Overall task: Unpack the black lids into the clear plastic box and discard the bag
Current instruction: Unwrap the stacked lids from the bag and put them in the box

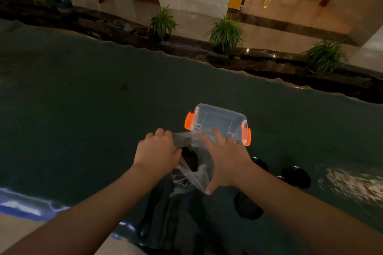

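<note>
A clear plastic bag [191, 168] hangs between my hands just in front of the clear plastic box [217, 123], which has orange latches at both ends. My left hand [156, 152] is closed on the bag's left top edge. On the bag's right side lies my right hand [224, 156], fingers spread and thumb under the plastic. Inside the bag I see black lids [189, 158]. Three more black lids lie loose on the dark cloth to the right: one [296, 177], one nearer me [247, 206], and one partly behind my right wrist [260, 163].
A dark green cloth [103, 109] covers the table. Its far edge runs along a dark stone ledge with potted plants [226, 34]. A crumpled shiny sheet [352, 186] lies at the far right. Blue-edged material [24, 205] sits at the near left corner.
</note>
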The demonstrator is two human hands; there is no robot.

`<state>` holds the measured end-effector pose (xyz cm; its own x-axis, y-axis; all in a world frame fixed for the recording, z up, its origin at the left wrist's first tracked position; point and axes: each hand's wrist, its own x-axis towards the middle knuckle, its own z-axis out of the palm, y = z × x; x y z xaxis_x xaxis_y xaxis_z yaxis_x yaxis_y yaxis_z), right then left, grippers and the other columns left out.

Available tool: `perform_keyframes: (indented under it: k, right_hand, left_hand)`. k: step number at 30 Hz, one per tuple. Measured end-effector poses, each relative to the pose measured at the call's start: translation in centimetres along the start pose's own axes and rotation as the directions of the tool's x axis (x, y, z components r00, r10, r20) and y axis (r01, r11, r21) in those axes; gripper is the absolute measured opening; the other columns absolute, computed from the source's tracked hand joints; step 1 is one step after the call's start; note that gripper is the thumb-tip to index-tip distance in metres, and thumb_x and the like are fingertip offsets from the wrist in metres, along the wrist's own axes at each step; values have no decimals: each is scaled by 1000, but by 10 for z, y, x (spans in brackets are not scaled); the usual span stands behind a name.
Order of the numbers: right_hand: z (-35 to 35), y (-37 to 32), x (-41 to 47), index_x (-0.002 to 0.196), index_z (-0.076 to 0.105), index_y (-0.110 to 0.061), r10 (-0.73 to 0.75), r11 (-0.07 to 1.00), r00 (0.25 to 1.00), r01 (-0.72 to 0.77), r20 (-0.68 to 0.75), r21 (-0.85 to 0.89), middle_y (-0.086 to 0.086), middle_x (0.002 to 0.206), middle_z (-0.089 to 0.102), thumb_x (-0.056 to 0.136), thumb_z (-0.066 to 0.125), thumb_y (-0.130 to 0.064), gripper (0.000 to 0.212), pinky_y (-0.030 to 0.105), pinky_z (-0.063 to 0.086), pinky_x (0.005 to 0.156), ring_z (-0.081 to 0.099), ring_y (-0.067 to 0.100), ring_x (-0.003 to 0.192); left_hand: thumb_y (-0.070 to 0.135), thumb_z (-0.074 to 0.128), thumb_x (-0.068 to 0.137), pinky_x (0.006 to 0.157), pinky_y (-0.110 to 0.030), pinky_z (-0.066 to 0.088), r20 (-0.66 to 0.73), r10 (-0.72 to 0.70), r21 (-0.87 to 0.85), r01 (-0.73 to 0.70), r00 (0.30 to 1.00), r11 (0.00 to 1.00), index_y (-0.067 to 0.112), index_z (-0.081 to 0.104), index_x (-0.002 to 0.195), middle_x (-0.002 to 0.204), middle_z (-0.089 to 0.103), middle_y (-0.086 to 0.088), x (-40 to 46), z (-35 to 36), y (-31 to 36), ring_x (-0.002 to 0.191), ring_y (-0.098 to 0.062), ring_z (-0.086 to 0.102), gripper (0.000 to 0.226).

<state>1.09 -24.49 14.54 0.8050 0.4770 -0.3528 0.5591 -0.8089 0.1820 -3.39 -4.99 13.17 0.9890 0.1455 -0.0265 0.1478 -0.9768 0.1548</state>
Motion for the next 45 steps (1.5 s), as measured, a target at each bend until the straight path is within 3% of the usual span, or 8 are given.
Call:
perform_keyframes:
  k: [5, 9, 14, 19, 29, 35, 39, 45]
  right_hand:
    - [-8, 6, -7, 149, -34, -33, 36, 999, 998, -37, 47, 21, 16, 165, -18, 34, 73, -91, 168, 61, 36, 108, 24, 54, 142]
    - [-18, 5, -13, 156, -21, -29, 39, 999, 997, -38, 67, -14, 16, 165, -21, 46, 72, -89, 156, 60, 33, 109, 16, 54, 145]
    - [-28, -20, -19, 138, 47, -21, -104, 991, 969, 122, -226, 64, 13, 148, 34, 82, 69, -58, 70, 48, 41, 105, 41, 34, 129]
    - [-32, -39, -9, 116, 67, -17, -291, 948, 887, 317, -358, 15, 5, 117, 64, 91, 67, -21, 25, 38, 48, 97, 56, 24, 113]
    - [-10, -44, 43, 135, 56, -18, -269, 950, 961, 276, -66, 148, 6, 134, 62, 99, 57, -23, 36, 39, 48, 97, 60, 26, 117]
    - [3, -50, 57, 149, 41, -21, -294, 944, 956, 285, 27, 169, 7, 147, 49, 91, 67, -15, 63, 47, 44, 107, 52, 29, 129]
    - [6, -44, 58, 149, 39, -27, -271, 947, 963, 268, -7, 178, 4, 144, 51, 90, 69, -33, 67, 46, 49, 100, 55, 29, 123]
    - [13, -32, 45, 155, 19, -32, -247, 949, 968, 249, -32, 195, 1, 155, 37, 59, 74, -76, 118, 52, 42, 108, 42, 31, 136]
  left_hand:
    - [19, 66, 84, 71, -34, 48, 86, -13, -97, 21, 996, 995, 14, 51, 125, 118, 58, -7, -4, 1, 8, 99, -30, 63, 43]
    - [7, 61, 82, 83, -46, 55, 99, 37, -172, -20, 994, 985, 18, 40, 143, 129, 57, -8, -7, 4, 6, 103, -37, 66, 65]
    - [17, 62, 85, 79, -44, 54, 26, 73, -241, -65, 997, 968, 28, 31, 147, 128, 58, -4, -13, 6, 3, 98, -33, 68, 70]
    - [32, 64, 82, 75, -38, 54, -100, 88, -345, -117, 991, 931, 30, 33, 145, 125, 60, -1, -22, 9, -12, 97, -26, 68, 70]
    - [13, 56, 87, 99, -45, 49, 66, -6, -374, 30, 998, 927, 18, 45, 142, 134, 57, -8, -14, 70, -74, 122, -29, 54, 57]
    - [55, 77, 53, 108, -42, 43, 330, 77, -479, 97, 941, 873, 21, 40, 144, 135, 50, -3, -10, 116, -74, 125, -25, 48, 104]
    - [53, 91, 42, 110, -41, 40, 304, 109, -664, 128, 946, 737, 25, 40, 144, 135, 47, 1, -6, 143, -58, 128, -21, 45, 117]
    - [28, 95, 50, 106, -43, 49, 246, 124, -903, 181, 961, 391, 42, 38, 134, 137, 56, 3, -5, 155, -25, 125, -12, 56, 103]
